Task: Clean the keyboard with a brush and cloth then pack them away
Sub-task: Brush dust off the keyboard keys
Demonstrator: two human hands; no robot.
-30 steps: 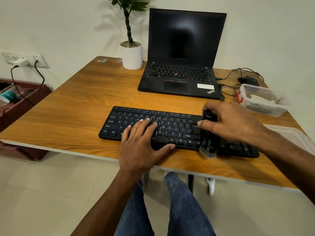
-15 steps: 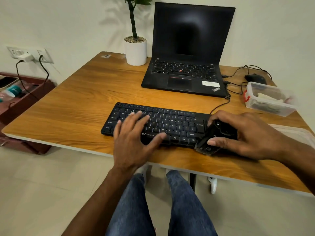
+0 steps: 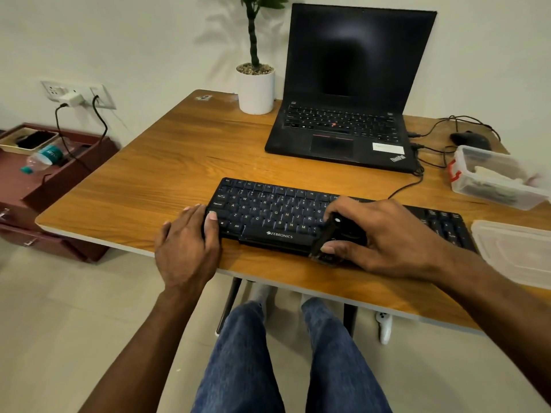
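Note:
A black keyboard lies across the front of the wooden table. My left hand grips the keyboard's left end, thumb on the corner keys. My right hand is shut on a small black brush, whose bristle end rests on the keyboard's front edge, right of the space bar. The right hand hides the keys beneath it. A pale cloth lies in a clear plastic box at the right.
An open black laptop stands behind the keyboard, a white plant pot to its left. A mouse and cables lie at the back right. The box's clear lid lies at the right edge.
My left hand slid from the middle keys to the keyboard's left end. My right hand carried the brush leftward along the front rows.

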